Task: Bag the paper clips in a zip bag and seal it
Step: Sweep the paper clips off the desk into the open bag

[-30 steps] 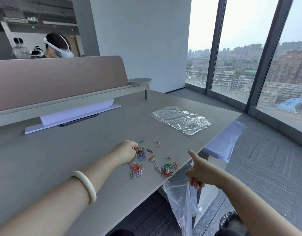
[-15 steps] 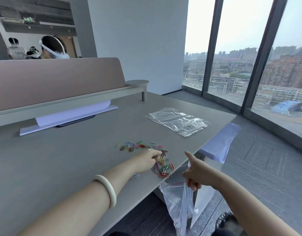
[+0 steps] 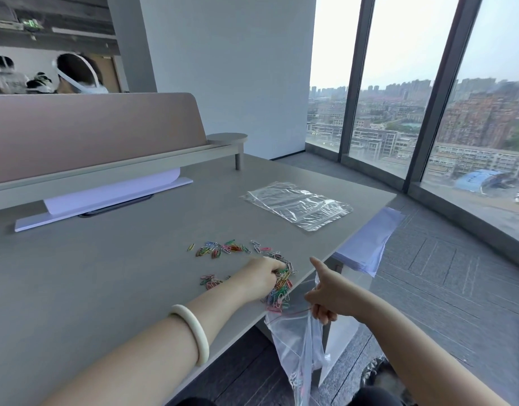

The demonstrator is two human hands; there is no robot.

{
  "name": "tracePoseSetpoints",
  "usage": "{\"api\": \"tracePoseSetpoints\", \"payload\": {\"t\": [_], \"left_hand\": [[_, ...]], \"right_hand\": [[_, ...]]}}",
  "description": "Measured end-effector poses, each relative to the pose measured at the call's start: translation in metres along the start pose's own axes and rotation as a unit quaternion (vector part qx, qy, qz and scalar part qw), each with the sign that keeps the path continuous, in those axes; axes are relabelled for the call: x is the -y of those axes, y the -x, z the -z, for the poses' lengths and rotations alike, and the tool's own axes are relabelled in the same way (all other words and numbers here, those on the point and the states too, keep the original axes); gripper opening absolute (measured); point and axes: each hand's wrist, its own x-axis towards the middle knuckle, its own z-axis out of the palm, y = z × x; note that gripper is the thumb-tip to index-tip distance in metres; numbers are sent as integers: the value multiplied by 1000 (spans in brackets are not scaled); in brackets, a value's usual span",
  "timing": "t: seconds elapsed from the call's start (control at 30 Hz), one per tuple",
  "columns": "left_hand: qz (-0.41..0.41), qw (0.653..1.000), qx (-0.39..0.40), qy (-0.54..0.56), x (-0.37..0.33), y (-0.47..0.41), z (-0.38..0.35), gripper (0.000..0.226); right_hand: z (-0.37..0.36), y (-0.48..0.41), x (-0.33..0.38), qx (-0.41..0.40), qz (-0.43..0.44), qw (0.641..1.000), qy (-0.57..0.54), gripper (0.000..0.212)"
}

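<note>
Left hand point(image 3: 259, 276) on wiry coloured paper clips point(image 3: 278, 290); right hand point(image 3: 330, 297) pinching crinkly clear zip bag point(image 3: 296, 344)

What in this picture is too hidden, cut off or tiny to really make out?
- Head view: the bottom of the open zip bag runs off the lower edge, so any clips inside go unseen.
- The left hand covers part of the paper clips it sweeps; their number is too small to count.
- The right hand curls its fingers out of sight behind the bag's rim.
- The flat bags: how many are stacked is unclear.
</note>
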Motion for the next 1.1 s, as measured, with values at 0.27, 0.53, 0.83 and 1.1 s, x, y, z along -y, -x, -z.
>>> {"api": "tracePoseSetpoints", "payload": {"t": [0.27,0.53,0.83,1.1], "left_hand": [[-37,999,17,22,-7,1,-5,49],[-61,993,36,96,-10,-6,0,48],[2,999,-36,-40,8,-35,7,54],[-82,994,37,-58,1,-19,-4,57]], "right_hand": [[0,-3,-5,-3,0,1000,-10,83],[1,-7,-6,-8,6,1000,-24,82],[3,-9,-8,6,-2,1000,-23,86],[4,-9,-8,2,-1,1000,-19,85]]}}
